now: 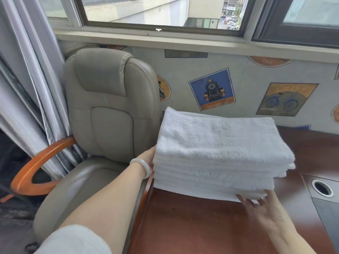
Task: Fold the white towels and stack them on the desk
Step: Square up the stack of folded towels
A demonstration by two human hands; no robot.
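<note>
One towel stack (216, 143) mid-frame on desk (183, 226). My right hand (264, 208) touches its bottom edge, fingers straight. My left hand (146, 158) meets its left side, fingers hidden, grip unclear.

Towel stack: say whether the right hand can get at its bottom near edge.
Probably yes: the right hand has its fingers on the bottom edge of the towel stack, with bare desk around.

Office corner under a window (156, 10), lit by daylight.
A grey padded chair (110, 107) with an orange wooden armrest (36, 167) stands beside the red-brown worktop (192, 226), which has a round cable hole (322, 188) at right. Grey curtains (23, 79) hang at left. Below the sill (183, 41), the pale wall (183, 74) carries a train picture (212, 89) and a bicycle picture (285, 99).
</note>
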